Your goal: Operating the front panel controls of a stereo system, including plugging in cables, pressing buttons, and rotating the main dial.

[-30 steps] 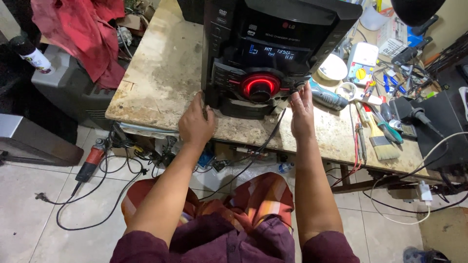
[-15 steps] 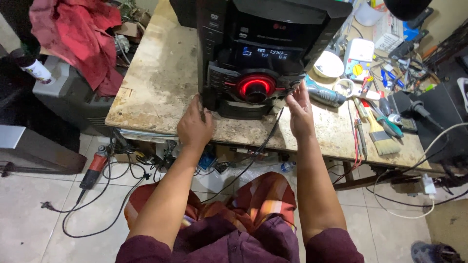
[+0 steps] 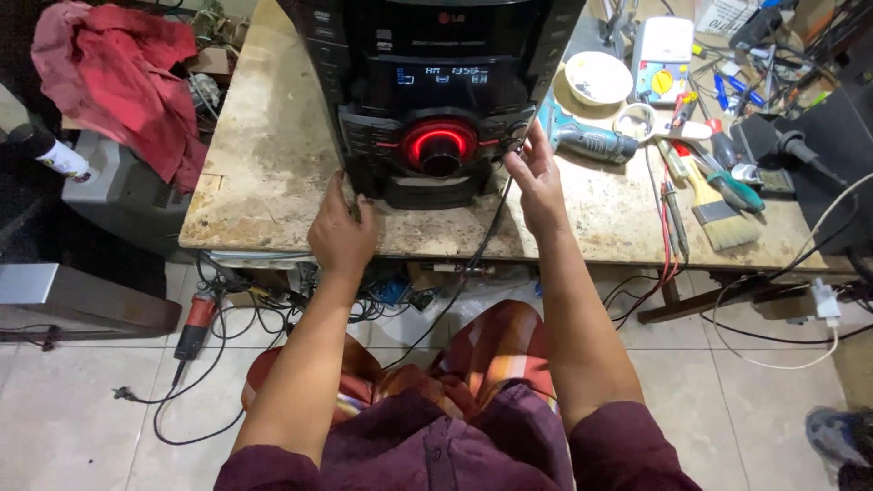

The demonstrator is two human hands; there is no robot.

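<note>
Bracing the black stereo unit [image 3: 436, 100] from both sides, the left hand [image 3: 341, 235] presses curled fingers against its lower left corner, while the right hand [image 3: 536, 182] touches its lower right edge, fingers loosely spread. Just right of that hand, a teal drill [image 3: 587, 138] lies on the worktop [image 3: 264, 182].

1. Premises: a small electronics repair workshop.
2. A stained, worn stone-topped desk [image 3: 264, 173] carries a black stereo unit with a glowing red ring [image 3: 439, 100].
3. Hand tools lie at the desk's right: a teal cordless drill [image 3: 587, 138], a wooden-handled paintbrush [image 3: 718, 211], a white multimeter with a yellow dial [image 3: 662, 59].
4. A red angle grinder [image 3: 195, 327] and tangled black cables [image 3: 300, 300] lie on the tiled floor [image 3: 73, 409].
</note>
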